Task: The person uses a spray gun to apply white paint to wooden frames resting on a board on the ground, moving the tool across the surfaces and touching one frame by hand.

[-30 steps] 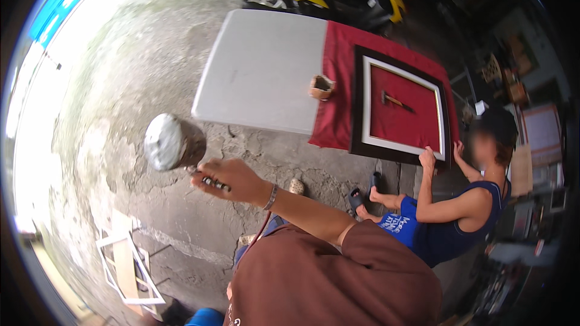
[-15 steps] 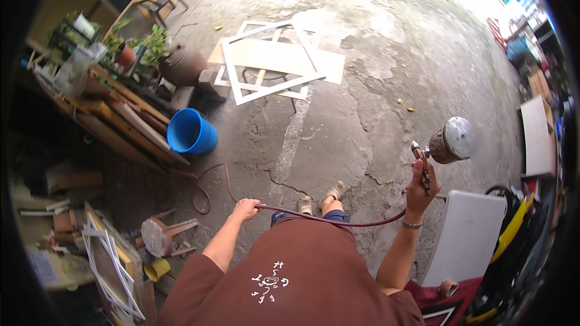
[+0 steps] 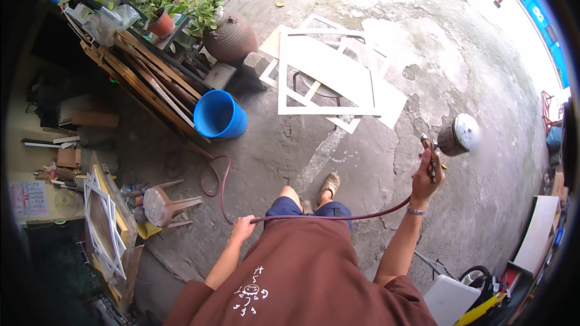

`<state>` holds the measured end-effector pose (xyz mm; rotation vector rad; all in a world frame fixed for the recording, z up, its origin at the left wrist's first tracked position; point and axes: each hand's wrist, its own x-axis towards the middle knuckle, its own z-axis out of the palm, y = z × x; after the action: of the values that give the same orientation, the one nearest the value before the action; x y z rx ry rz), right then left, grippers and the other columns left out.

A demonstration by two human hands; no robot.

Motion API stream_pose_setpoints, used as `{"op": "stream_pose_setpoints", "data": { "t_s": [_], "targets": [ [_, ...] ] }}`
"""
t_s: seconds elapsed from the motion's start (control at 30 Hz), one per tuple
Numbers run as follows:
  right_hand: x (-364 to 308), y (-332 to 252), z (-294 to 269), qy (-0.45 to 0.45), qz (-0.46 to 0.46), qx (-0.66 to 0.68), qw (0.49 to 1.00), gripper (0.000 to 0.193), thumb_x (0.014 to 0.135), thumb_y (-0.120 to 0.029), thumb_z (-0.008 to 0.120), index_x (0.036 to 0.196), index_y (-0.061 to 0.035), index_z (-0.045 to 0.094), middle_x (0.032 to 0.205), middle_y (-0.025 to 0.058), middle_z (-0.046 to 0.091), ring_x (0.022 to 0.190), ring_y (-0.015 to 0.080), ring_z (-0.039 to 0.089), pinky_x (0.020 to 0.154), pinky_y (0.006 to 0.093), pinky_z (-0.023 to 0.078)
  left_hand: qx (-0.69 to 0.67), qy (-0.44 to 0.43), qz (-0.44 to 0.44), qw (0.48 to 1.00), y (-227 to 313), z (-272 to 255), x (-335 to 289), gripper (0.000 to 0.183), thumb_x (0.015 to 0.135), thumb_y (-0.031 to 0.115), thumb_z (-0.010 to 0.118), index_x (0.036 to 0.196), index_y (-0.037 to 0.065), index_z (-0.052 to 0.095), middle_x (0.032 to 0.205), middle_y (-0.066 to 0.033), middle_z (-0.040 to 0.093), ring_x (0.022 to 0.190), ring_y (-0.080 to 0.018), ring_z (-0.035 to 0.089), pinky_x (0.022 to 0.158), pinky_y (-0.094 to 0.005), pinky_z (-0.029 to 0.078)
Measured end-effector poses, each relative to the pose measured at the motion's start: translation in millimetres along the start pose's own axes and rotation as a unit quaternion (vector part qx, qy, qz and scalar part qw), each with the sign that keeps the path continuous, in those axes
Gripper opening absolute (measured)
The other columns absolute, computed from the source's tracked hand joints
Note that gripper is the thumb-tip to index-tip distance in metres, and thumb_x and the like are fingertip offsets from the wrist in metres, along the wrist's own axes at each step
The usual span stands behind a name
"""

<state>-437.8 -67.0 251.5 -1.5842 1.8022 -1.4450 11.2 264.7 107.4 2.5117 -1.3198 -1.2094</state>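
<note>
Well, from afar I see the right hand (image 3: 426,182), fingers wrapped round the spray gun (image 3: 447,142) out to the right; the left hand (image 3: 244,227) has fingers closed on the hose (image 3: 338,218), presumably so slack won't snag underfoot

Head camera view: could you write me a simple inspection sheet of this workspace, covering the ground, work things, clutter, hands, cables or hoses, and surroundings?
Surface: concrete ground, cracked and patchy.
Work things: spray gun with a metal cup; white frames overlapping at angles with a pale board.
Clutter: blue bucket, wooden planks beside it, small stool.
Hands: left hand closed round a dark red hose; right hand grips the spray gun.
Cables: power cords, nothing seen; the dark red hose spans between the hands and loops on the ground.
Surroundings: potted plants, brown jar.
</note>
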Motion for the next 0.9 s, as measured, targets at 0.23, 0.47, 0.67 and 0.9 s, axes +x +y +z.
{"op": "stream_pose_setpoints", "data": {
  "t_s": [0.23,0.47,0.67,0.9],
  "targets": [
    [87.1,13.5,136.7,-0.009,-0.071,0.042,0.997,0.027,0.103,-0.022,0.064,0.117,-0.0026,0.076,0.087,0.0073,0.076,0.047,0.0029,0.049,0.042,0.0222,0.037,-0.002,0.226,0.151,0.962,21.4,-81.8,88.3,0.025,0.091,0.026,0.073,0.079,0.005,0.066,0.077,-0.0161,0.068,0.078,-0.0390,0.065,0.072,-0.0478,0.047],
    [148.7,11.1,288.0,-0.020,-0.060,0.014,0.998,0.023,0.102,-0.012,0.063,0.116,0.0022,0.074,0.104,0.0115,0.078,0.082,0.0141,0.074,0.073,0.0287,0.059,-0.120,0.184,0.138,0.966,34.6,-153.7,213.0,0.016,0.090,0.016,0.073,0.081,0.004,0.066,0.078,-0.0158,0.070,0.076,-0.0369,0.070,0.066,-0.0447,0.052],
    [190.1,15.4,405.6,0.014,0.038,-0.034,0.999,0.025,0.104,-0.019,0.062,0.114,-0.0018,0.076,0.094,0.0073,0.077,0.073,0.0102,0.069,0.062,0.0265,0.054,-0.188,0.107,0.132,0.967,30.0,-239.5,313.8,0.022,0.093,0.020,0.071,0.082,0.003,0.064,0.068,-0.0139,0.064,0.062,-0.0234,0.067,0.058,-0.0339,0.049],
    [184.9,24.5,532.5,0.034,0.103,-0.029,0.994,0.028,0.103,-0.026,0.064,0.115,-0.0034,0.077,0.080,0.0063,0.073,0.055,0.0066,0.059,0.047,0.0230,0.043,-0.146,0.108,0.066,0.981,-17.8,-299.2,361.7,0.032,0.096,0.027,0.070,0.080,0.001,0.064,0.063,-0.0129,0.060,0.058,-0.0206,0.061,0.056,-0.0346,0.045]
  ]
}}
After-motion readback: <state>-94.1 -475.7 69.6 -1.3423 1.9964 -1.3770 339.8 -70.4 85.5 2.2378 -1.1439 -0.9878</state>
